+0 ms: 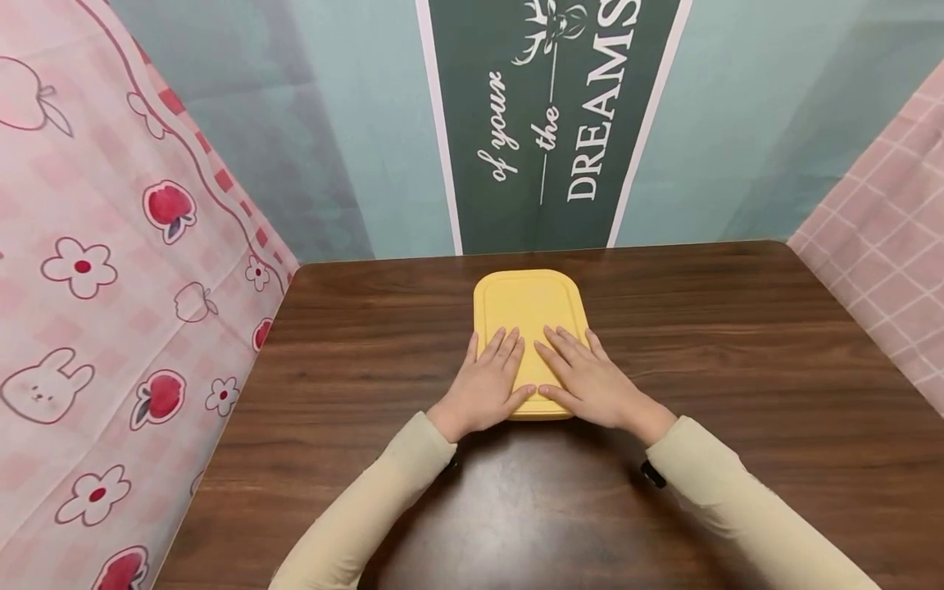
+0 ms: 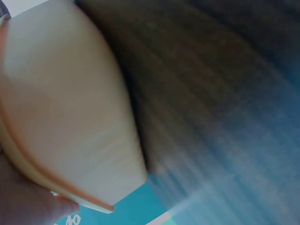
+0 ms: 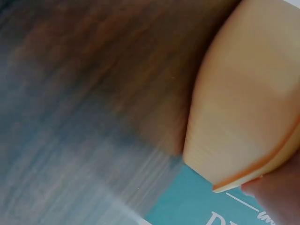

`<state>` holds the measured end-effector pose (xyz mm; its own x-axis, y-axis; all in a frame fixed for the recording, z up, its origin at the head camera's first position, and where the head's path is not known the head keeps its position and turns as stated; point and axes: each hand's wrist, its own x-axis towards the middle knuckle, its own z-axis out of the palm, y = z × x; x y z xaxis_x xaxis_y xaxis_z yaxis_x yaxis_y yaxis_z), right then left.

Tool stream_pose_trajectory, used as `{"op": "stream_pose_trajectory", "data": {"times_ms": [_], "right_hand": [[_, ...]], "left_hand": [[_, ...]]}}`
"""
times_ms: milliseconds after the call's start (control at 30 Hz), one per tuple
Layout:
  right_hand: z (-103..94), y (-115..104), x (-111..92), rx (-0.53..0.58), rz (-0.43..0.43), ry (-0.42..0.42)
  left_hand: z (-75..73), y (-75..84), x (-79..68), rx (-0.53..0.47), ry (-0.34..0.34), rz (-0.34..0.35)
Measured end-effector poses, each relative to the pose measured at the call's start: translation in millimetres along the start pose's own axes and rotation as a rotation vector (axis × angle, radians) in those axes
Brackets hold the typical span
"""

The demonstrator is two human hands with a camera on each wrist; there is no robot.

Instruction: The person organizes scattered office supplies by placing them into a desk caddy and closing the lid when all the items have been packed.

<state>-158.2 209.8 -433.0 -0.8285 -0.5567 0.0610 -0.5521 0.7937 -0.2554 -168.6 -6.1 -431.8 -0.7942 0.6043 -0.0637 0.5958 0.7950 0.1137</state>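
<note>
A yellow box with a rounded, rimmed lid (image 1: 526, 299) sits on the wooden table. Flat on the near half of the lid lie both hands, fingers stretched toward the far end. The left hand (image 1: 488, 383) covers its left side, the right hand (image 1: 593, 383) its right side, and the two thumbs nearly meet in the middle. From the left wrist view the box's pale side wall (image 2: 70, 93) shows, a finger (image 2: 33, 201) at the lid's edge. Likewise, the right wrist view has the box wall (image 3: 248, 89) and part of a finger (image 3: 276, 190). What the box holds is hidden.
The dark brown wooden table (image 1: 354, 360) extends on all sides of the box. Behind its far edge hangs a blue-green printed cloth (image 1: 383, 123) with white lettering. Pink patterned cloths flank it, one at the left (image 1: 111, 328) and a checked one at the right (image 1: 892, 221).
</note>
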Motion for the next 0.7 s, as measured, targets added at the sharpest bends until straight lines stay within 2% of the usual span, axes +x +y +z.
{"op": "stream_pose_trajectory", "data": {"times_ms": [200, 300, 700], "right_hand": [[6.2, 1.1, 2.5, -0.035, 0.006, 0.012], [2.3, 0.1, 2.6, -0.048, 0.005, 0.025], [-1.3, -0.6, 2.2, -0.06, 0.007, 0.022]], "left_hand": [[4.6, -1.6, 0.9, 0.035, 0.038, -0.004], [0.2, -0.2, 0.4, 0.034, 0.056, -0.007], [-2.6, 2.2, -0.2, 0.02, 0.07, -0.011]]}}
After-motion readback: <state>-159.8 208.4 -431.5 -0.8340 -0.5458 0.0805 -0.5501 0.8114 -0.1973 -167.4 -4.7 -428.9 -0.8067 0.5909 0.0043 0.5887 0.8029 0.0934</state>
